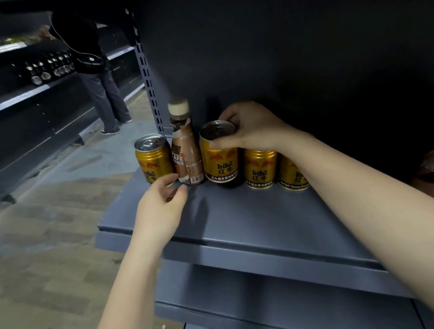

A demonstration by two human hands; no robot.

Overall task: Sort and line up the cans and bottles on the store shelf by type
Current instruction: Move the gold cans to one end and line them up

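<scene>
Sorting's only partly done tbh. A lone Red Bull can [153,159] is stranded at the shelf [245,224] end, with the left hand [161,213] loosely curled near its base, nothing held. A coffee bottle [186,151] splits the row. The next can [220,155] is gripped at the rim by the right hand [252,129]; two more cans [260,168] are lined up alongside.

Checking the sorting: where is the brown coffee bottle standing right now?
In the head view the coffee bottle stands upright near the shelf's left end, between two gold cans: the leftmost can and the can the right hand grips.
</scene>
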